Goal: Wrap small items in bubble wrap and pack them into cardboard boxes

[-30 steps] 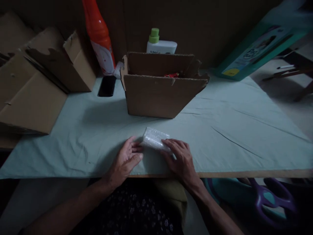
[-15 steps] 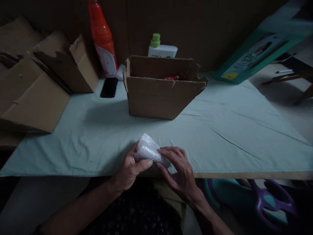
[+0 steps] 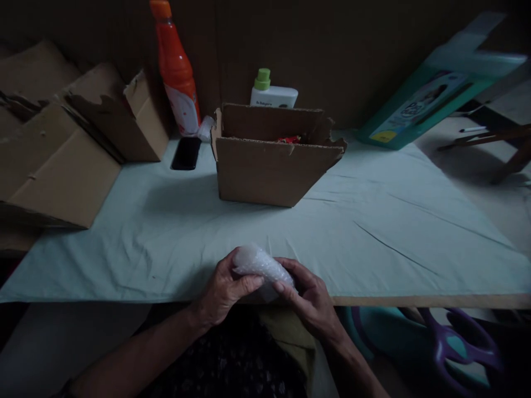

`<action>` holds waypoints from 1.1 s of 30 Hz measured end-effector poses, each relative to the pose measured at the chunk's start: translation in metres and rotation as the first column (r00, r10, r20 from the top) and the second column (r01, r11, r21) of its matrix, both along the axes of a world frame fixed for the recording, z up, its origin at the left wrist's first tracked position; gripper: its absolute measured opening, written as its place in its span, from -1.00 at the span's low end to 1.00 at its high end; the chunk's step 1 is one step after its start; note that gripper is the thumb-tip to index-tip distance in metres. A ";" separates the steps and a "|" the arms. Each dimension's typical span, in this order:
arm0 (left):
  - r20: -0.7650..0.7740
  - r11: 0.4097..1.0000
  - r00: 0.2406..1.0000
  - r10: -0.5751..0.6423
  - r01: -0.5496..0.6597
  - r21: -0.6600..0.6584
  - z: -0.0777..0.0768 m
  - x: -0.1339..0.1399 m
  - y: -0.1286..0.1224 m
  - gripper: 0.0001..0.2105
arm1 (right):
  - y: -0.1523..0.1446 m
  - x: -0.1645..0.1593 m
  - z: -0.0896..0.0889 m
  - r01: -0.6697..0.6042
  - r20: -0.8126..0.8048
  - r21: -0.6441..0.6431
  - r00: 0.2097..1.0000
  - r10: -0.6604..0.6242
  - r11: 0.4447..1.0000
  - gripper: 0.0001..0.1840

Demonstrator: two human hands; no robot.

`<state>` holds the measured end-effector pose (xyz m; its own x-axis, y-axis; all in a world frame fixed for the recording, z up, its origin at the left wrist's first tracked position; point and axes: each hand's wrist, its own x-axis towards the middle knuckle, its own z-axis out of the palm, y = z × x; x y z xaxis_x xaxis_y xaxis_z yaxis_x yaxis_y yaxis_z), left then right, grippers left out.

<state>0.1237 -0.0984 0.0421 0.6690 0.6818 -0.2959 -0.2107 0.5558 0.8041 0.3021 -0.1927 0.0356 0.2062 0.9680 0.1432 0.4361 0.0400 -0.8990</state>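
A roll of bubble wrap (image 3: 263,265) is held between my hands above the table's front edge. My left hand (image 3: 224,287) is closed around its left end, thumb on the near side. My right hand (image 3: 309,298) grips the right end, thumb in front and fingers behind. Whatever the wrap may contain is hidden. Beyond my hands stands an open cardboard box (image 3: 257,174), with something red (image 3: 289,139) showing just inside it.
Several cardboard boxes (image 3: 66,171) stand at the left. A black phone (image 3: 186,153) and an orange bottle (image 3: 176,72) lie and stand behind them. A white bottle (image 3: 274,96) with a green cap is behind the open box; a large teal bottle (image 3: 418,105) stands back right.
The bubble wrap has turned and come slightly lower in view. My right fingers, earlier laid over its top, now wrap round its far side with the thumb in front.
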 end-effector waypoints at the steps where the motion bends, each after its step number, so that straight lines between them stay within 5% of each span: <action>1: 0.000 1.000 1.000 -0.009 0.009 -0.003 0.001 -0.001 0.002 -0.66 | 0.001 0.000 0.001 0.023 0.010 0.001 1.000 -0.023 1.000 -0.71; 5: -0.010 0.998 0.998 -0.058 0.058 -0.022 0.004 -0.005 0.010 -0.32 | 0.006 0.000 0.011 -0.021 0.048 -0.039 0.999 0.023 0.999 -0.75; 8: -0.069 0.998 0.996 -0.059 0.056 -0.040 0.004 -0.004 0.015 -0.38 | 0.007 -0.001 0.011 -0.034 0.038 -0.084 0.999 0.038 0.996 -0.72; 16: -0.082 0.959 0.983 0.165 -0.179 -0.219 -0.002 0.009 0.013 -0.50 | 0.018 0.000 -0.022 0.338 -0.357 0.131 0.893 -0.274 0.932 -0.47; 22: -0.045 0.957 0.980 0.192 -0.197 -0.211 0.003 0.020 0.003 -0.49 | 0.033 -0.024 -0.026 0.258 -0.379 0.094 0.902 -0.205 0.962 -0.43; 28: -0.025 0.961 0.970 0.242 -0.244 -0.130 -0.002 0.016 0.006 -0.49 | 0.017 -0.013 -0.030 0.152 -0.441 0.076 0.891 -0.104 0.985 -0.41; 33: -0.043 0.977 0.977 0.211 -0.212 -0.034 -0.005 0.016 -0.001 -0.47 | 0.006 -0.014 -0.018 0.131 -0.570 -0.123 0.802 -0.179 0.984 -0.37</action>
<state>0.1397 -0.0993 0.0375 0.4982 0.7944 -0.3475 -0.2953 0.5323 0.7934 0.2876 -0.1869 0.0172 0.3761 0.9187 -0.1204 -0.1686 -0.0600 -0.9839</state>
